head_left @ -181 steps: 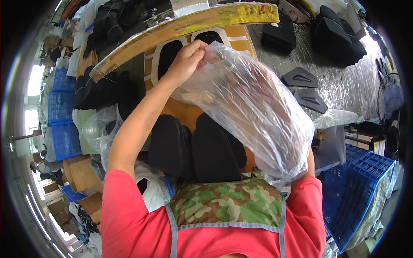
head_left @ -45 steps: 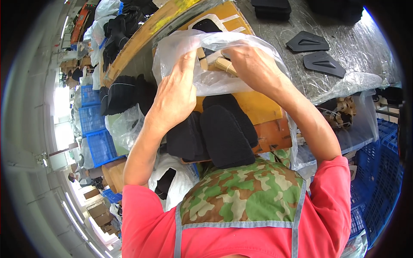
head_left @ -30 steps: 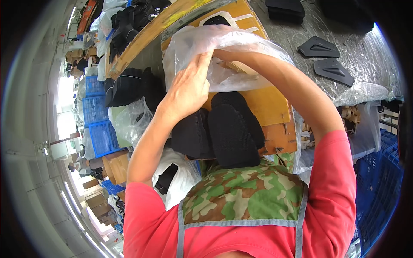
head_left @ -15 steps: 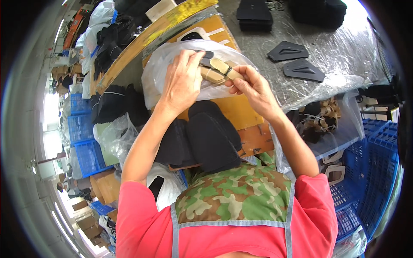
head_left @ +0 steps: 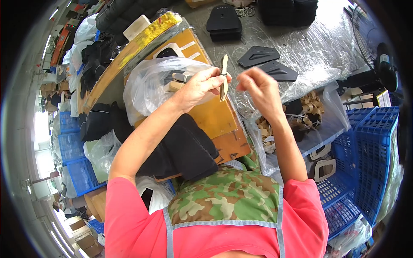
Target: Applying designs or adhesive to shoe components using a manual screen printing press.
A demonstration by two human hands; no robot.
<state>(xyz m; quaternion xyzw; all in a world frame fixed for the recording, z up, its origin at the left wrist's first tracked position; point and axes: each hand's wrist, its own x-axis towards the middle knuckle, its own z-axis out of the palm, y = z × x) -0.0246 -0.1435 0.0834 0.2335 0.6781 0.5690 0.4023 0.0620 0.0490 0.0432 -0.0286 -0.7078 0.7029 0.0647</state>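
A small bundle of beige strips, bound round its middle with a thin dark tie, is pinched upright in my left hand. Just right of it hovers my right hand, apart from the bundle, its fingers curled together and slightly blurred; whatever is in them cannot be made out. Below and left of my left hand lies a clear plastic bag containing more beige pieces and a dark-topped piece. The bag rests on a yellow-brown board.
Black folded fabric pieces lie near my apron. Two black moulded panels and black stacks rest on the plastic-covered table. Right of me are a plastic-lined bin of beige scraps, blue crates and a fan.
The beige bundle has come up out of the bag area in my left hand and now stands upright. My right hand has let go of it and moved right. The view has shifted.
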